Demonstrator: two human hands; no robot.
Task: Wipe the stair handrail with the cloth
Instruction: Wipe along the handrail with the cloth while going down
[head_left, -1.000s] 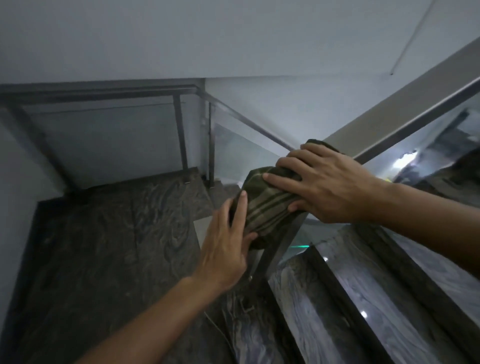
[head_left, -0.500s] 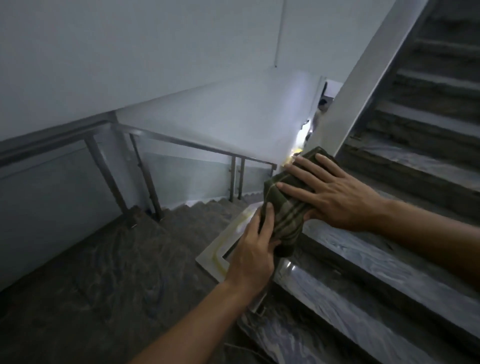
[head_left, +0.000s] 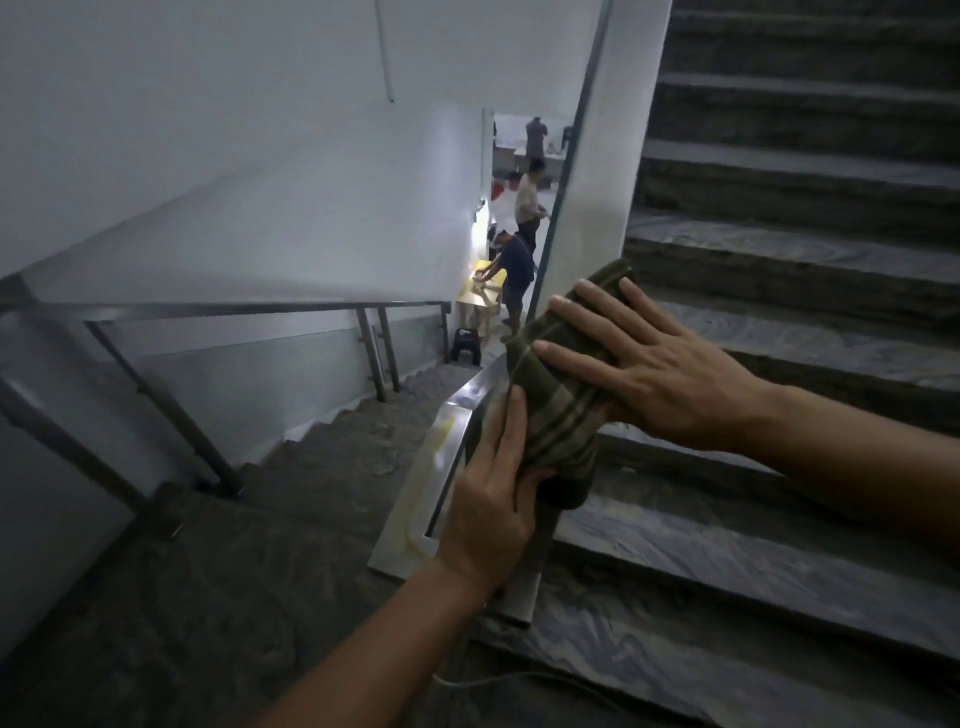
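Note:
A dark green cloth (head_left: 558, 400) with pale stripes is draped over the end of the steel handrail (head_left: 467, 395), at the centre of the view. My right hand (head_left: 654, 374) lies flat on top of the cloth, fingers spread and pointing left. My left hand (head_left: 493, 499) presses the cloth's near side from below, its thumb tucked under the hanging edge. The rail under the cloth is hidden; a shiny bare stretch shows just left of it, turning downward.
Marble steps (head_left: 779, 332) climb on the right. A landing (head_left: 182, 597) lies below left, with a second railing (head_left: 218, 312) along a descending flight. Two people (head_left: 519, 260) stand in a lit doorway beyond. A thin white cord (head_left: 483, 680) lies on the floor.
My view has swung right and upward, from the landing toward the doorway and rising steps. Both hands have stayed on the cloth at the handrail's end.

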